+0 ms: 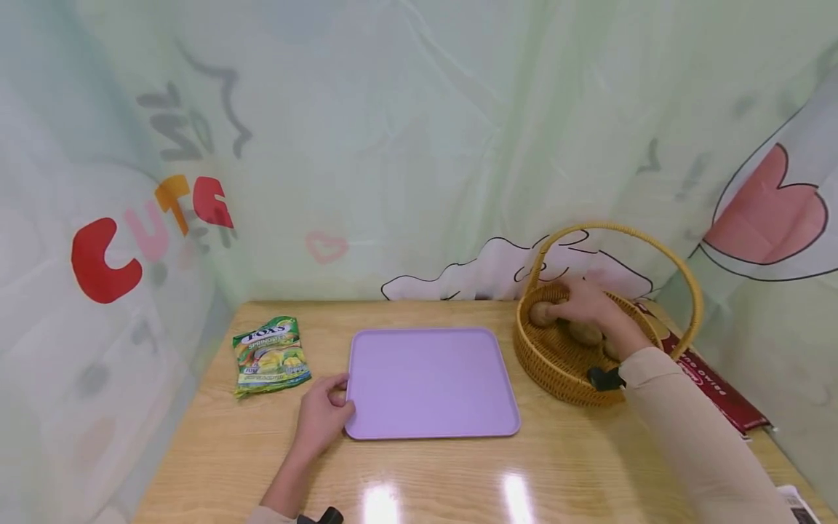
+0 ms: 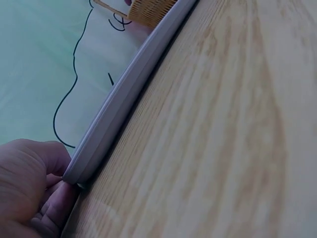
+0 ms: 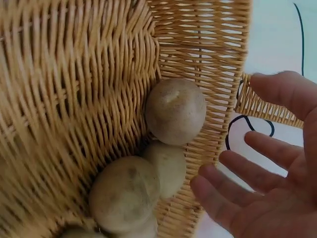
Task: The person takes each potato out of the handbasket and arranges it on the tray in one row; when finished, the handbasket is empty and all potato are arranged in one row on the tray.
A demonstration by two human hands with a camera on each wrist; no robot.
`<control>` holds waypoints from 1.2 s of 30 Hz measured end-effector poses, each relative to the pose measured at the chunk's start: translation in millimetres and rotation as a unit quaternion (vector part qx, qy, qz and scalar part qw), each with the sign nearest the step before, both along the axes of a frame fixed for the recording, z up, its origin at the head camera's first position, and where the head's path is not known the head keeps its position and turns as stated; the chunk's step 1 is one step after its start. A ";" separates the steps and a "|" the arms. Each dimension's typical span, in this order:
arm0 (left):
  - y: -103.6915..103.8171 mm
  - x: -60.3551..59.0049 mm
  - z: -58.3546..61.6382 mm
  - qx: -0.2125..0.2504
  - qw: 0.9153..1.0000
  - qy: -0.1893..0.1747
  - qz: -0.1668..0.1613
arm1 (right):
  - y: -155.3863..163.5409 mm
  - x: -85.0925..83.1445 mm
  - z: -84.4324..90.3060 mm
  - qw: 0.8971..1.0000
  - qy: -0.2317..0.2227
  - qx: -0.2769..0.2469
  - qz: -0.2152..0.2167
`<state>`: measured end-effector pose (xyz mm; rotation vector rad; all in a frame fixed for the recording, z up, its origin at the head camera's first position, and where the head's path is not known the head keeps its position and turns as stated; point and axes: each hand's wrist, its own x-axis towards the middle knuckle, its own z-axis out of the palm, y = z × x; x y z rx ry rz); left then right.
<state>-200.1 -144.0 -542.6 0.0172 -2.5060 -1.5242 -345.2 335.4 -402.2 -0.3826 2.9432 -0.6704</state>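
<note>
Two hands are seen at work on a wooden table (image 1: 458,473), well apart from each other. The left hand (image 1: 322,415) is rested on the table with its fingers curled against the near left corner of a lilac tray (image 1: 428,382); in the left wrist view the fingertips (image 2: 54,208) are pressed to the tray's rim. The right hand (image 1: 589,306) is reached into a wicker basket (image 1: 556,364), its fingers spread and straight, with nothing gripped. Just beside those fingers a round brown potato (image 3: 176,111) is lodged against the basket wall, and more potatoes (image 3: 126,193) are piled below it. Beyond the left hand, away from the tray, a green candy bag (image 1: 270,355) is laid flat. Under the right forearm a red packet (image 1: 710,386) is partly covered.
</note>
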 end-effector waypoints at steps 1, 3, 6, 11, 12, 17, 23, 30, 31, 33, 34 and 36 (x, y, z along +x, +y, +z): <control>0.1 0.8 -1.0 0.001 1.000 -0.002 0.001 | -0.2 -1.2 -2.9 1.000 -0.013 -0.005 -0.005; 0.0 1.5 -2.7 0.001 1.000 0.001 0.000 | -1.4 -3.3 -6.9 0.999 -0.031 -0.013 -0.008; -0.1 1.1 -3.7 0.002 1.000 0.008 -0.002 | -3.6 -6.9 -10.5 0.999 -0.039 -0.017 -0.002; -0.2 0.6 -6.8 0.006 1.000 0.016 -0.004 | -6.0 -14.2 -15.7 0.998 -0.062 0.004 0.013; -0.2 0.4 -7.6 0.004 1.000 0.016 -0.004 | -6.1 -15.6 -16.7 0.998 -0.069 0.009 0.013; -0.3 -0.2 -8.9 -0.003 1.000 0.021 -0.001 | -9.9 -21.8 -19.0 0.995 -0.095 0.008 0.011; 0.2 -1.5 -5.5 -0.012 1.000 0.024 0.000 | -15.5 -25.8 -19.0 0.994 -0.111 -0.007 0.018; 0.0 -2.9 -3.7 -0.013 1.000 0.020 0.000 | -14.4 -26.4 -19.7 0.991 -0.134 -0.029 0.005; 0.1 -2.7 -3.8 -0.011 1.000 0.019 -0.001 | -13.7 -26.6 -20.3 0.991 -0.134 -0.027 0.006; -0.1 -2.4 -4.7 -0.007 1.000 0.018 -0.001 | -11.9 -27.5 -22.2 0.991 -0.131 -0.014 0.007; 0.0 -2.3 -5.3 -0.006 1.000 0.018 -0.001 | -11.2 -27.9 -23.0 0.991 -0.132 -0.010 0.007; 0.0 -1.9 -6.3 -0.004 1.000 0.019 -0.002 | -10.3 -28.4 -24.5 0.991 -0.131 -0.001 0.009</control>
